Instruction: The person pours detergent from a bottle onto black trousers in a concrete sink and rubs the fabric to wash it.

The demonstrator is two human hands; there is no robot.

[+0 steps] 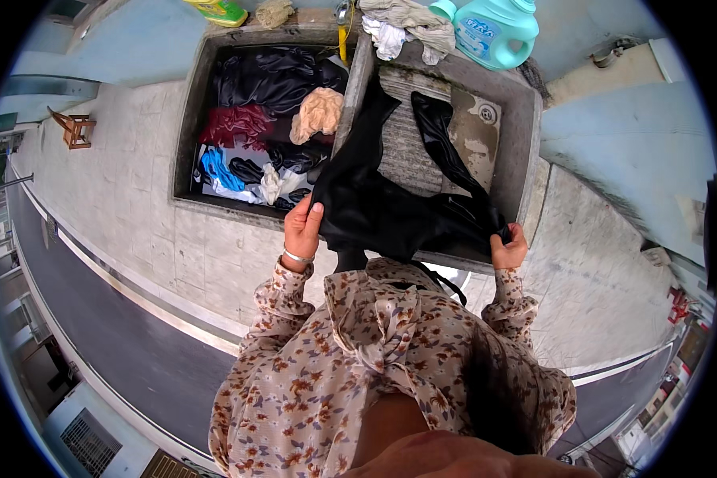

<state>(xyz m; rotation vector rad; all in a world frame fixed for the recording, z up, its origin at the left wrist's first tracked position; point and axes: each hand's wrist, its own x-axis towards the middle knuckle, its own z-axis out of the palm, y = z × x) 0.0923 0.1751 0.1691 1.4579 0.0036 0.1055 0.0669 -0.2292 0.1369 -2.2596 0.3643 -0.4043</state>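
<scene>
as we stand over the grey concrete two-part sink [190, 127], we have, far to our left, a small brown wooden chair [76, 130] on the pavement. in the left basin lie a bright blue crumpled cloth [217, 166], a dark red crumpled cloth [237, 126] and a peach bunched cloth [319, 114]. our left hand [301, 229], a silver bracelet [297, 256] at its wrist, grasps the near left edge of a long black smooth-fabric garment [382, 211]. this stretches between our hands at the right basin's near side, two narrow lengths reaching back, one over the grey ridged washboard [402, 151]. a turquoise plastic handled jug [494, 33] stands behind that basin. our right hand [510, 245] has its fingers closed on the garment's right end.
</scene>
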